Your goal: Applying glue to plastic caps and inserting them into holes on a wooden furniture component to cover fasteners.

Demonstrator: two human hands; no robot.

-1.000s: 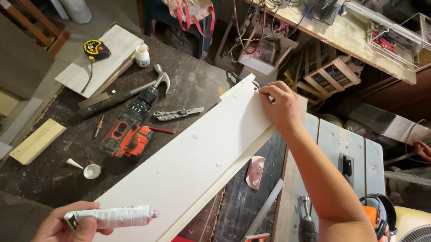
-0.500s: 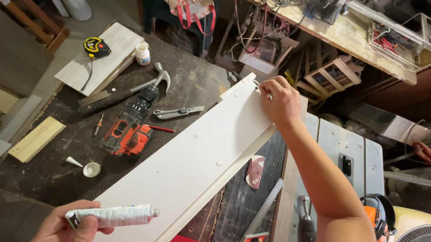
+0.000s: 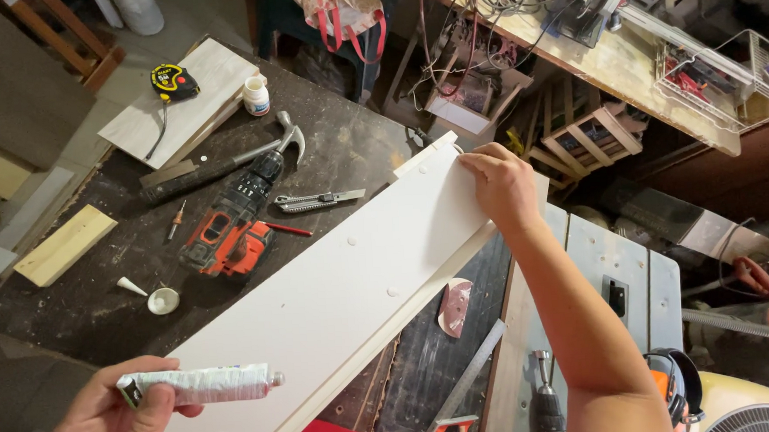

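Observation:
A long white board [image 3: 353,288] lies diagonally across a dark workbench [image 3: 355,147], with several small filled spots on its face. My right hand [image 3: 501,184] rests on the board's far end, fingertips pressing near its top edge. My left hand [image 3: 106,423], at the bottom left, holds a crumpled white tube [image 3: 200,385] pointing right, its nozzle uncapped, just over the board's near end.
On the bench left of the board lie an orange cordless drill [image 3: 227,229], a hammer [image 3: 224,163], a utility knife [image 3: 318,199], a tube cap [image 3: 163,299], a small white bottle [image 3: 256,96] and a tape measure [image 3: 174,81]. A table saw [image 3: 616,283] stands to the right.
My right hand has shifted slightly along the far end of the board. The left hand keeps holding the tube in place.

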